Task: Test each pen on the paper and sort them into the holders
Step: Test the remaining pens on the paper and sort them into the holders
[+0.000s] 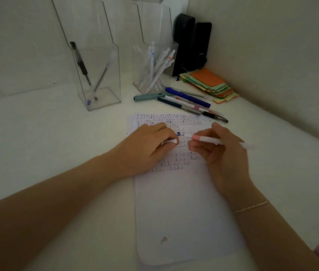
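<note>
- A person sits at a white bench, both forearms reaching over a long sheet of paper point(182, 212) whose upper part is covered with rows of small test marks.
- The right hand point(219, 153) pinches a white pen point(211, 140) with a pink band near its tip; the pen lies almost level, tip pointing left, above the marked part of the paper.
- The left hand point(146, 147) curls its fingers around a small white piece, probably the pen's cap point(169, 141), just beside the pen tip.
- Whether the cap is coming off or going on cannot be told.
- Loose pens point(184, 102) wait in a fan beyond the paper, to the right.
- Two clear holders stand behind: the left holder point(98, 79) has two pens, the right holder point(152, 69) is packed with white pens.
- Coloured paper slips point(211, 85) and a black case point(192, 44) fill the corner.
- To do this step well, I judge: keep the cap in the left hand, tilt the pen upright, and write on a blank patch below the marks, so a fresh line is easy to tell.
</note>
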